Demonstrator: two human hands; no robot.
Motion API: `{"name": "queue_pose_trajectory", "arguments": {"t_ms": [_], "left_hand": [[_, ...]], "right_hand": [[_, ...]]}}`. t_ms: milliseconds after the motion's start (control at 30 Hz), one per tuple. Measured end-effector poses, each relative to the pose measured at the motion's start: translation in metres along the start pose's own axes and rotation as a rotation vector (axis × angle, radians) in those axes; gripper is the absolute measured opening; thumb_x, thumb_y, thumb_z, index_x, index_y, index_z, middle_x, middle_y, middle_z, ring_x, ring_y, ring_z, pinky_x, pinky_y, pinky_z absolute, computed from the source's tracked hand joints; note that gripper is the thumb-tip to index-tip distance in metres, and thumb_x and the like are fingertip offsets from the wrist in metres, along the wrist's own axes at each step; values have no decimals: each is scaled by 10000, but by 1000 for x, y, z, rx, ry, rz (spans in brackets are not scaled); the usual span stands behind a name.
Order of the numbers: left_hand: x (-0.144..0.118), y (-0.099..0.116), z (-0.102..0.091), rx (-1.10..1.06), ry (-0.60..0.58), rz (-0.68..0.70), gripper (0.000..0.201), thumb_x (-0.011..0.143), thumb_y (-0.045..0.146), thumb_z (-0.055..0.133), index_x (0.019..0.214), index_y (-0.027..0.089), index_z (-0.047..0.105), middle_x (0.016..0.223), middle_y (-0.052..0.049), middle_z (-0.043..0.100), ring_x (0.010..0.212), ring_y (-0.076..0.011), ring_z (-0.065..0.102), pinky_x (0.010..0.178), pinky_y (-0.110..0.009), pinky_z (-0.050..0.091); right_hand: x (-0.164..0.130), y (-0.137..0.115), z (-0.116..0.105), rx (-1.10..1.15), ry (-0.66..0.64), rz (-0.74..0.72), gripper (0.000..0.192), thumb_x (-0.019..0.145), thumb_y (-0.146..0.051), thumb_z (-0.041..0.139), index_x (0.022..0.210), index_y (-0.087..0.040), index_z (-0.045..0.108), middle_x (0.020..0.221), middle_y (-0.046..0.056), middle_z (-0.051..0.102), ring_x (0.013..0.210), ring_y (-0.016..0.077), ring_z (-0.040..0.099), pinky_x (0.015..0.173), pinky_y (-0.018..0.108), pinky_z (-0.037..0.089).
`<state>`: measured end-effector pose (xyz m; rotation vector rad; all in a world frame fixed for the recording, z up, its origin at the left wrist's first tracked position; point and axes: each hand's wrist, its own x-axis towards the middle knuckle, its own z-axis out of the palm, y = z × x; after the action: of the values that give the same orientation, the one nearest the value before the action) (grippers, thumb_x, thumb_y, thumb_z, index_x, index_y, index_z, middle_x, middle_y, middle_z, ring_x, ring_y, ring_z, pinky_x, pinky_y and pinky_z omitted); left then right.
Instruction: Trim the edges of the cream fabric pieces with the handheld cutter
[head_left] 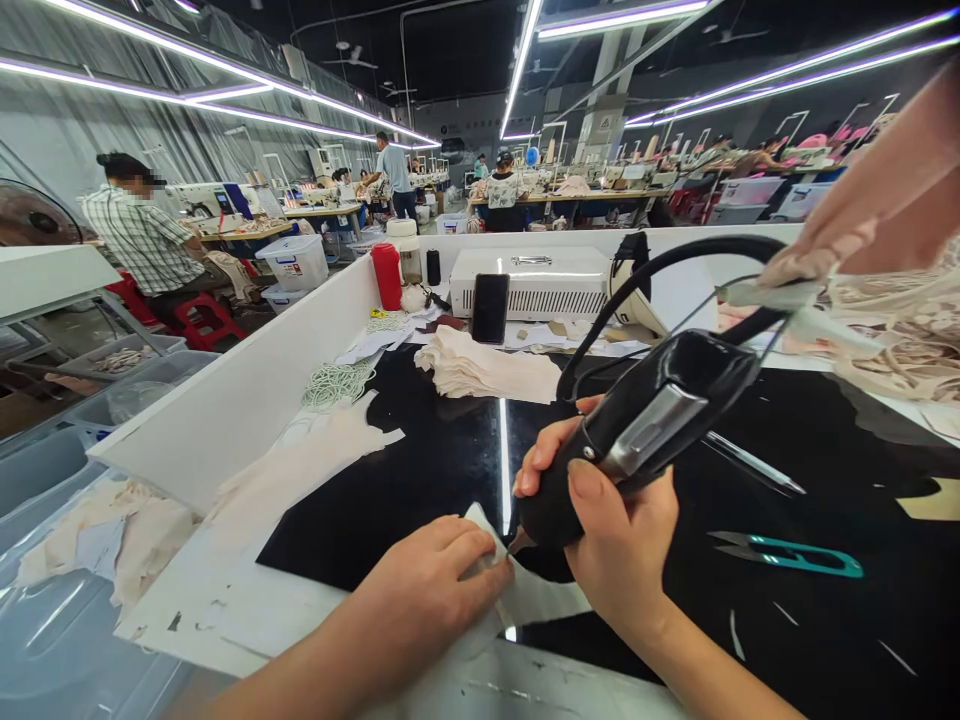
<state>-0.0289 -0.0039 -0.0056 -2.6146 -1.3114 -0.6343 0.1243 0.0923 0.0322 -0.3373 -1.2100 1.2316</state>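
My right hand (622, 525) is wrapped round a thick black corded hand tool (637, 420) with a silver metal lever plate on its side. The tool tilts, its lower end pointing down beside my left fingertips; its exact kind I cannot make out. My left hand (446, 580) pinches a pale fabric piece (544, 597) at the front edge of the glossy black work surface (420, 460). The tool's small tip is close to the fabric; whether they touch I cannot tell. Part of the cloth is hidden under my left hand.
Teal thread snips (806, 556) and a pen (754, 463) lie on the right. Behind are a stack of pale fabric pieces (484, 368), a phone (490, 308) and a white vented box (540, 275). The black cord (622, 295) arches overhead. Several people sit at sewing machines beyond.
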Motion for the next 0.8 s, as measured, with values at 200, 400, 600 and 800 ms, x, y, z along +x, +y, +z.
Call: {"name": "queue_pose_trajectory", "arguments": {"t_ms": [200,400,600,800], "left_hand": [[-3,1,0,50,-17,14,245,1082,78,438,1201,121,647,1075,-124,699,998,-228,709,894,-364,638],[-3,1,0,33,-22,20,248,1078,74,451,1207,100,661,1072,-129,708,1010,-252,712,894,-387,646],[-4,1,0,45,4,11,254,1094,94,440,1206,125,666,1075,-116,709,981,-235,703,897,-393,643],[-2,9,-1,-32,28,3,246,1092,80,440,1238,80,638,1158,-134,708,1079,-239,687,1004,-362,609]], "right_hand": [[0,-7,-6,12,28,-13,351,915,-410,793,1157,-276,576,813,-44,681,587,150,650,557,308,561],[-5,-5,-6,17,22,18,366,917,-400,800,1181,-289,573,814,-48,692,582,145,642,543,301,553],[-3,-13,-11,-10,44,28,339,916,-410,799,1146,-289,581,804,-47,692,597,153,653,577,315,570],[-5,-24,-28,-42,93,-16,437,861,-452,844,1176,-279,595,801,-32,688,589,166,650,563,315,563]]}}
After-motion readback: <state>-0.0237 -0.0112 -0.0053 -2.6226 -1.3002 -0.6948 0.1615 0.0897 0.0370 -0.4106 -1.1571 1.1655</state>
